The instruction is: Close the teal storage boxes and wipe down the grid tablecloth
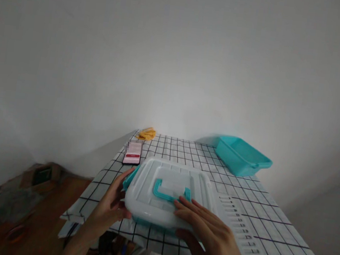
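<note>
Here's the box [144,205], lid on, at the near edge of the table [179,149]! Left hand [113,203] curls round its left end by the latch [129,178]; whether it's gripping, I cannot tell. Right hand [211,232] lies open across the lid, fingertips at the handle [164,196]. Beyond, phone [132,156] and yellow bundle [147,133] left, teal tub [234,156] right!

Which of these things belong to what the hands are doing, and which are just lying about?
In use:
Rectangular plastic box with white lid and teal handle
Left hand, at its left side
Right hand, on its lid

Apparently lying about:
Open-topped teal plastic basin
Crumpled yellow item, perhaps cloth
Rectangular black-edged phone
</note>
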A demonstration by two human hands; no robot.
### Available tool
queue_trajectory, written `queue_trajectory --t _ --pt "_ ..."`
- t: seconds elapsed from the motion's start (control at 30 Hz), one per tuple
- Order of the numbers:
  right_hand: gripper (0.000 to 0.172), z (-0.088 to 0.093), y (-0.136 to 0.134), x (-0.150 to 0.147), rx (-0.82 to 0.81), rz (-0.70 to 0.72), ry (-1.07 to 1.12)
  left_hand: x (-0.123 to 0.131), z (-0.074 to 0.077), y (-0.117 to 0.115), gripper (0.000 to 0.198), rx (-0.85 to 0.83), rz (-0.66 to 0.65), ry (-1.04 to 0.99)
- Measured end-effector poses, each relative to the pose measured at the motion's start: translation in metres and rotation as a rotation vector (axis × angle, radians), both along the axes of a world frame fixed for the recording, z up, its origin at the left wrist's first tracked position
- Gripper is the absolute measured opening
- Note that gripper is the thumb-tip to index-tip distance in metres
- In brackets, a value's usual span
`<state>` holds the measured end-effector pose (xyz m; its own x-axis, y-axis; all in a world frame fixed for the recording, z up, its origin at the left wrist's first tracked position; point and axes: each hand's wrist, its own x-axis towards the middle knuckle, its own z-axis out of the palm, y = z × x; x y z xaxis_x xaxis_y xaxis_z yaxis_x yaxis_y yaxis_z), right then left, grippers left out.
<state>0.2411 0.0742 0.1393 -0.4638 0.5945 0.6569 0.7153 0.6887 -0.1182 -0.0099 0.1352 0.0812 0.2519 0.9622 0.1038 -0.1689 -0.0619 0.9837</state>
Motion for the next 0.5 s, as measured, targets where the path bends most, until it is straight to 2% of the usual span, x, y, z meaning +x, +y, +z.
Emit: queue_trajectory --t 0.1,0.23,0.33,0.43,0.5 --pt "0.018 0.006 -0.002 0.005 -0.012 -0.058 0.127 0.000 -0.001 0.000 0.087 -0.007 0.016 0.004" --pt "0.019 0.018 -0.005 0.013 -0.077 -0.273 0.355 0.000 -0.003 0.001 0.087 0.001 -0.032 -0.012" --pt "0.022 0.024 -0.002 0.024 -0.067 -0.424 0.418 -0.001 -0.002 0.001 0.091 -0.012 -0.045 -0.018" --pt "0.031 0.031 0.016 0.054 0.053 -0.669 0.429 -0.001 -0.002 -0.001 0.092 -0.013 -0.018 -0.011" --pt "0.036 0.038 0.041 0.088 0.148 -0.867 0.398 -0.001 -0.003 0.000 0.090 0.004 -0.015 -0.016"
